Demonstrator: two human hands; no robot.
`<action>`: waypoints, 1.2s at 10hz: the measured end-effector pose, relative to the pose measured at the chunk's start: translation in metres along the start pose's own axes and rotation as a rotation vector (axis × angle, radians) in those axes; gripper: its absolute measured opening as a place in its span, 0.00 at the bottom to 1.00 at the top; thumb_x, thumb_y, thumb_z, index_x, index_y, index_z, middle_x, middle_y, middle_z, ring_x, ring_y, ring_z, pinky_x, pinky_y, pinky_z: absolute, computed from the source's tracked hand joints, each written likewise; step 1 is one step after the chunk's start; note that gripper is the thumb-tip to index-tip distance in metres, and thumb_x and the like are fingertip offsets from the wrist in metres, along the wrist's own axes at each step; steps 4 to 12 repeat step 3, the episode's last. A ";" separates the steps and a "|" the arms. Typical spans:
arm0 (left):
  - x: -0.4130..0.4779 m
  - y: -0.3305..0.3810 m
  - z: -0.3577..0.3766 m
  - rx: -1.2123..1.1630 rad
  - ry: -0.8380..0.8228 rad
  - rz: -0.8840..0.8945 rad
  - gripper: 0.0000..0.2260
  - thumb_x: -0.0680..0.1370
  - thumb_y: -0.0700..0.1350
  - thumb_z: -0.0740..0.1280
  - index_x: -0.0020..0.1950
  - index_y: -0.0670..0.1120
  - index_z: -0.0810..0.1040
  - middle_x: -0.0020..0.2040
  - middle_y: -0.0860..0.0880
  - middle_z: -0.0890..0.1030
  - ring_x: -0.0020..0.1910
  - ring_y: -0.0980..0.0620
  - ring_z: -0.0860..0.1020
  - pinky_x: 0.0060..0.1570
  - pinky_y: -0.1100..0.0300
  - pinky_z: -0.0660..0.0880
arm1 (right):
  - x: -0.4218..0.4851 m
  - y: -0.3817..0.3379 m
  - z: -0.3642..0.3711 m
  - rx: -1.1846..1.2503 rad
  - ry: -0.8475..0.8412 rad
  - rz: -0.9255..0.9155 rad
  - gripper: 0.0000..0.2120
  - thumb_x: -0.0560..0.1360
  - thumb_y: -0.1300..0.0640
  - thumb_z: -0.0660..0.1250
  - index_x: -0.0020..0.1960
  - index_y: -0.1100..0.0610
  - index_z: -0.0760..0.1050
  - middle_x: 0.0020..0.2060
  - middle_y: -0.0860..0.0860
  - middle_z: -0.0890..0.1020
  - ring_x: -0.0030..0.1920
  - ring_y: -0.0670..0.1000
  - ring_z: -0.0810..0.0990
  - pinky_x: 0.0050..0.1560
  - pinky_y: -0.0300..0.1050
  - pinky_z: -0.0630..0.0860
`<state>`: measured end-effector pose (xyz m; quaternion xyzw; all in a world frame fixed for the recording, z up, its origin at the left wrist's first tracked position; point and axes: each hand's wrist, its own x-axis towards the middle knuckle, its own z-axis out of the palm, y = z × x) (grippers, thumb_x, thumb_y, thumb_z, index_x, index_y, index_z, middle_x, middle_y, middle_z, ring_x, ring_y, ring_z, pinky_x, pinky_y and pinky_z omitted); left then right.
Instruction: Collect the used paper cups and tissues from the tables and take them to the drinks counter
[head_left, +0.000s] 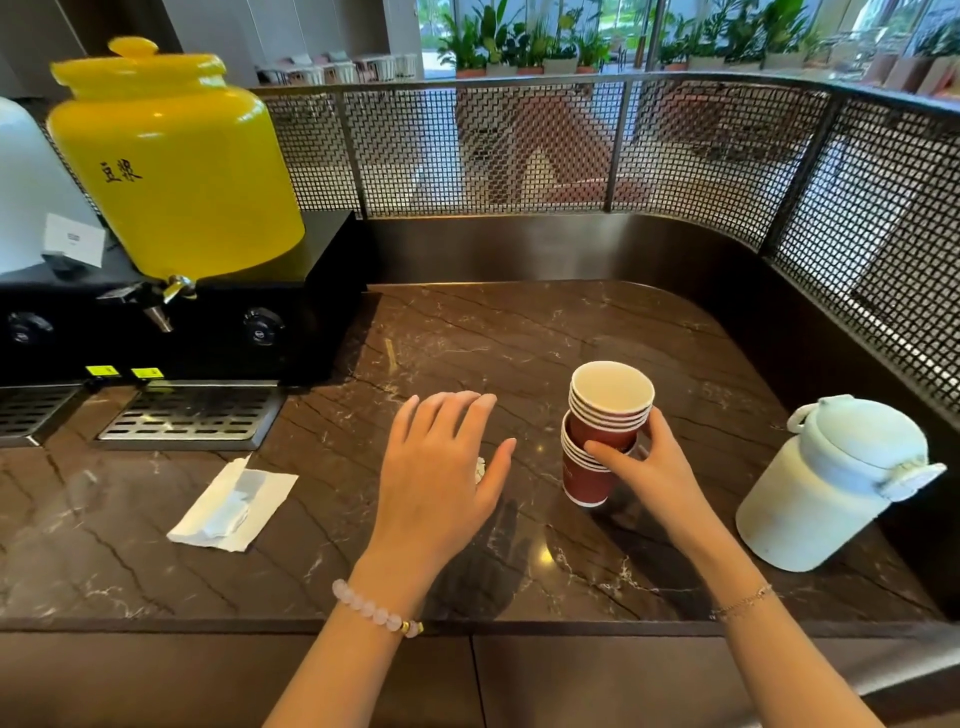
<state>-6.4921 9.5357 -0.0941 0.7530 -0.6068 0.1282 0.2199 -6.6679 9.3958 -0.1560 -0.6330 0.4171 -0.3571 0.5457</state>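
A stack of red paper cups (605, 431) with white insides stands on the dark marble counter (519, 338), its upper part tilted to the right. My right hand (644, 467) grips the stack around its middle, thumb on the near side. My left hand (441, 462) hovers flat over the counter just left of the cups, fingers straight and spread, holding nothing; a small white scrap shows at its right edge. A flattened white tissue (234, 506) lies on the counter farther left.
A yellow drink dispenser (171, 156) sits on a black base (291, 312) at the back left, with drip trays (189, 418) below. A pale green jug (826, 483) stands at the right. A black mesh fence (519, 145) rings the counter's back and right.
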 end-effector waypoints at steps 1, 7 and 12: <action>-0.001 0.000 0.001 0.000 -0.001 -0.002 0.19 0.77 0.54 0.62 0.63 0.45 0.75 0.59 0.47 0.79 0.61 0.46 0.75 0.65 0.45 0.68 | -0.003 -0.001 -0.001 -0.084 0.015 -0.015 0.44 0.65 0.53 0.77 0.73 0.44 0.56 0.70 0.47 0.65 0.65 0.44 0.65 0.59 0.41 0.66; -0.003 0.001 -0.006 0.003 0.019 -0.004 0.19 0.78 0.54 0.61 0.64 0.46 0.75 0.61 0.47 0.78 0.62 0.47 0.74 0.66 0.46 0.66 | -0.016 -0.022 -0.001 -0.246 0.091 -0.150 0.45 0.63 0.42 0.72 0.74 0.46 0.56 0.73 0.47 0.64 0.64 0.40 0.63 0.57 0.32 0.63; -0.003 0.001 -0.006 0.003 0.019 -0.004 0.19 0.78 0.54 0.61 0.64 0.46 0.75 0.61 0.47 0.78 0.62 0.47 0.74 0.66 0.46 0.66 | -0.016 -0.022 -0.001 -0.246 0.091 -0.150 0.45 0.63 0.42 0.72 0.74 0.46 0.56 0.73 0.47 0.64 0.64 0.40 0.63 0.57 0.32 0.63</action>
